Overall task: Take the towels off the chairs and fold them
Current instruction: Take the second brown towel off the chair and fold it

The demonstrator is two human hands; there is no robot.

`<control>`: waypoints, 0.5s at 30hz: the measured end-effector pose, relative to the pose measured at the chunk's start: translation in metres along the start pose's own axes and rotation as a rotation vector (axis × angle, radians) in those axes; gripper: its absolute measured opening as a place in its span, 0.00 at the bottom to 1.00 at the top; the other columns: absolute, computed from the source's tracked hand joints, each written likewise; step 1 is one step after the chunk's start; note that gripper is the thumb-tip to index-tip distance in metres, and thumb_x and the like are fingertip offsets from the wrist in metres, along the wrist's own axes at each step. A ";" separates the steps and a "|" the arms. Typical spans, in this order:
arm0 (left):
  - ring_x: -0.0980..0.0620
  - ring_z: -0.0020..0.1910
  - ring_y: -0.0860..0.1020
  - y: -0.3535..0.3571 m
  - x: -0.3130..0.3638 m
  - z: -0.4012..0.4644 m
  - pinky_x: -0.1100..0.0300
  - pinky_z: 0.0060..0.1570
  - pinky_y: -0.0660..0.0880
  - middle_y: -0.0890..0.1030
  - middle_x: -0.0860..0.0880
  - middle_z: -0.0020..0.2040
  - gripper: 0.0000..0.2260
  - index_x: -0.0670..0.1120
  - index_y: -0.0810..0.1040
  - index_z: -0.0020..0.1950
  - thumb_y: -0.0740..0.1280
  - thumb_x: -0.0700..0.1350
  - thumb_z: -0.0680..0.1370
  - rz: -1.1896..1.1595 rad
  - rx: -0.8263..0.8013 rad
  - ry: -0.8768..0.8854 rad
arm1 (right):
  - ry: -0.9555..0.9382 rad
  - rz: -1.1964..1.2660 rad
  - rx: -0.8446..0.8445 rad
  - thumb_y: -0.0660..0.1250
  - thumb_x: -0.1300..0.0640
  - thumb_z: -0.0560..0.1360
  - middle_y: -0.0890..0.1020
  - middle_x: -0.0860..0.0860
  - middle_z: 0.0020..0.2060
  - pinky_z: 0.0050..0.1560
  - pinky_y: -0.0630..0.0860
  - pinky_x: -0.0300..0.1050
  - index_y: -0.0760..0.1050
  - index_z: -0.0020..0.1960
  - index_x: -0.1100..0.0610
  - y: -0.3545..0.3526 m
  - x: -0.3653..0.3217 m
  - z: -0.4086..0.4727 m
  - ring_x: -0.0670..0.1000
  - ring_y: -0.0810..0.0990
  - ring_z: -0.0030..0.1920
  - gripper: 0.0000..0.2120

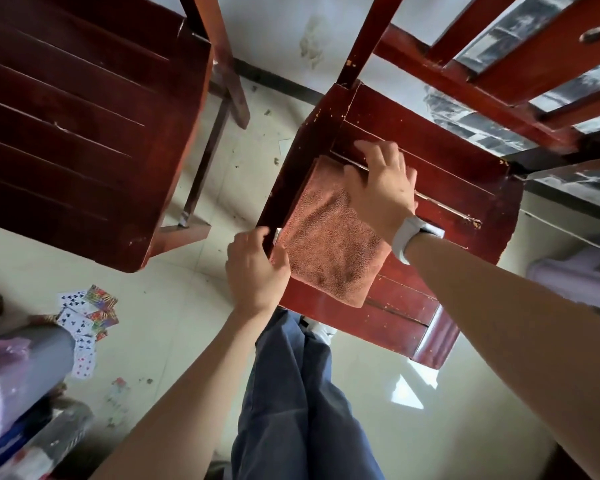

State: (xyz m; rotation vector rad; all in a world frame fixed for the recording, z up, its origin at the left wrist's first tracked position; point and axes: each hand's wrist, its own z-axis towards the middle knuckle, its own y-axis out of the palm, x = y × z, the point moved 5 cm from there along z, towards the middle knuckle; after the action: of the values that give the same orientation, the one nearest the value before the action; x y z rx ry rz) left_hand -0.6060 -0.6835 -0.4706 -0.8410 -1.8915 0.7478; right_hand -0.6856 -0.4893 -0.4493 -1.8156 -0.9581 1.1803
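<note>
A folded orange-pink towel [329, 244] lies flat on the seat of the right-hand red wooden chair [440, 174]. My right hand [383, 188] rests on the towel's far corner with its fingers spread and reaching onto the seat slats. My left hand [257, 268] is at the towel's near left corner by the seat's edge, its fingers curled there; whether it pinches the cloth is hidden. A second red wooden chair [84, 126] stands to the left with nothing on its seat.
Playing cards [84, 323] lie scattered on the pale tiled floor at lower left, beside a grey cylinder and plastic bags [11, 375]. My legs in blue trousers [291, 393] stand before the right chair. A pale object [568, 278] sits at far right.
</note>
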 end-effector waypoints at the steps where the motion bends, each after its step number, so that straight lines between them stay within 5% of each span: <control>1: 0.42 0.53 0.76 -0.002 0.005 -0.001 0.51 0.49 0.73 0.78 0.41 0.52 0.13 0.41 0.76 0.56 0.62 0.43 0.73 0.075 0.041 0.117 | -0.049 0.024 0.091 0.56 0.54 0.77 0.73 0.55 0.58 0.61 0.65 0.54 0.70 0.64 0.56 -0.007 -0.003 -0.007 0.54 0.72 0.59 0.17; 5: 0.43 0.59 0.75 0.000 0.037 0.006 0.47 0.54 0.74 0.77 0.42 0.58 0.17 0.43 0.75 0.58 0.59 0.37 0.71 0.220 0.018 0.518 | -0.331 -0.086 0.136 0.54 0.58 0.75 0.78 0.57 0.53 0.62 0.67 0.58 0.76 0.59 0.60 -0.001 0.000 -0.055 0.54 0.75 0.53 0.18; 8: 0.43 0.70 0.66 0.009 0.062 0.025 0.45 0.62 0.68 0.70 0.42 0.69 0.21 0.43 0.70 0.66 0.57 0.36 0.72 0.351 -0.091 0.676 | -0.389 -0.277 0.012 0.55 0.57 0.74 0.75 0.59 0.62 0.70 0.60 0.60 0.72 0.63 0.62 0.029 0.019 -0.089 0.57 0.72 0.65 0.20; 15: 0.47 0.76 0.50 0.040 0.048 0.066 0.40 0.71 0.53 0.46 0.49 0.77 0.29 0.49 0.46 0.76 0.48 0.58 0.78 0.691 -0.378 0.808 | -0.409 -0.418 -0.163 0.53 0.49 0.75 0.62 0.57 0.73 0.72 0.52 0.59 0.58 0.73 0.52 0.073 0.025 -0.112 0.56 0.59 0.73 0.27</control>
State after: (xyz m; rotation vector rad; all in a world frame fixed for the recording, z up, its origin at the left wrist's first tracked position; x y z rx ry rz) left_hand -0.6727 -0.6319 -0.5050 -1.7673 -1.0002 0.3287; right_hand -0.5595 -0.5207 -0.4907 -1.4120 -1.6193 1.2481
